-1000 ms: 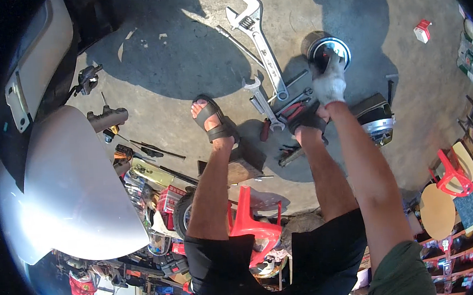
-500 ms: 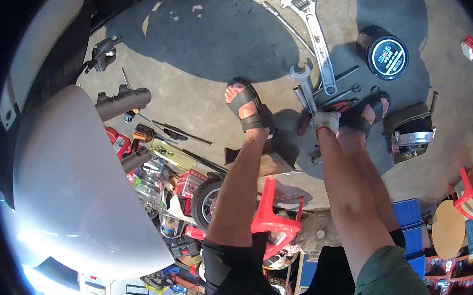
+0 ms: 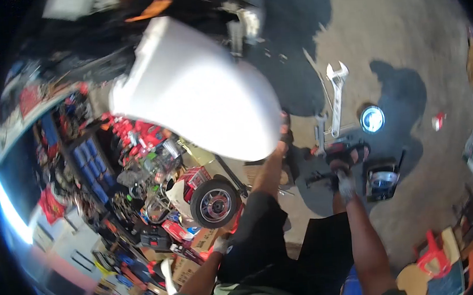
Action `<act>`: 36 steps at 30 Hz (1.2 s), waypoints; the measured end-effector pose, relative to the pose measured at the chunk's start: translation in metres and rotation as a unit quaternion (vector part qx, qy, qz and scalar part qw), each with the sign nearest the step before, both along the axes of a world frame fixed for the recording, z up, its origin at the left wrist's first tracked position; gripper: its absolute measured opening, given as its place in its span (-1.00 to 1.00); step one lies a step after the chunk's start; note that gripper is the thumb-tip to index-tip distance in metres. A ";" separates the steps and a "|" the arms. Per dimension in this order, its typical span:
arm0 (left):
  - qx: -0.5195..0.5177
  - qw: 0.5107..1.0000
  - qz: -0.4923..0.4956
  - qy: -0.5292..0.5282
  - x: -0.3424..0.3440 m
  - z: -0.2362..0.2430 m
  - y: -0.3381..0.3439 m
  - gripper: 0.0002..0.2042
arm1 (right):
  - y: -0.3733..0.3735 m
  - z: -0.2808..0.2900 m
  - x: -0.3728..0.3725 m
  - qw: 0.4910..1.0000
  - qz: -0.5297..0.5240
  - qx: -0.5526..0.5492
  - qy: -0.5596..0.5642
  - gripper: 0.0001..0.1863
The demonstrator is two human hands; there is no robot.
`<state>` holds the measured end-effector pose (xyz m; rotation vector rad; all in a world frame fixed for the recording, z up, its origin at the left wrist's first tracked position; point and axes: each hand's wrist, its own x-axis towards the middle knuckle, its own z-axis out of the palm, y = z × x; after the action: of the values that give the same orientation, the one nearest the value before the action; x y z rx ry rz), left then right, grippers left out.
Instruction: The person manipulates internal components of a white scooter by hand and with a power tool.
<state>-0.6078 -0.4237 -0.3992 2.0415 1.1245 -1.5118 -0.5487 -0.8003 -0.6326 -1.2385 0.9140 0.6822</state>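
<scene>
My right hand (image 3: 347, 186), in a pale glove, reaches down beside my right foot. Just left of it is a dark slim tool (image 3: 316, 179); blur hides whether the fingers hold it. My gloved left hand (image 3: 220, 244) hangs by my left thigh, its fingers too smeared to read. On the floor beyond my right foot lie a large silver adjustable wrench (image 3: 336, 99), a grey open-end wrench (image 3: 320, 128) and a thin long rod (image 3: 319, 76). A round black tub with a shiny lid (image 3: 372, 119) stands to their right.
A large white curved panel (image 3: 205, 95) juts in ahead on the left. Below it are a small wheel with a tyre (image 3: 214, 203), cardboard boxes and piled parts. A black case with a silver part (image 3: 383, 180) sits right of my hand; a red plastic stool (image 3: 435, 254) is at lower right.
My view has swung left and risen, so the white panel and wheel fill more of it. My right hand has moved back from the wrenches toward my foot; my left hand has come into view.
</scene>
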 end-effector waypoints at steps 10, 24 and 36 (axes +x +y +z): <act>-0.053 0.879 0.358 -0.310 -0.043 0.090 -0.025 -0.70 | 0.040 0.294 0.081 0.921 0.325 0.195 0.088 -0.80; -0.230 0.754 0.420 -0.449 0.070 0.189 0.034 -0.68 | 0.276 0.428 0.105 0.913 0.349 0.196 0.079 -0.70; 0.016 0.898 0.289 -0.333 -0.053 0.113 0.178 -0.63 | 0.362 0.445 0.155 0.871 0.488 0.040 -0.033 -0.80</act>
<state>-0.6609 -0.2455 -0.2859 1.7774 1.2788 -0.4509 -0.3937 -0.4382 -0.1876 -1.6170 0.1249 1.4370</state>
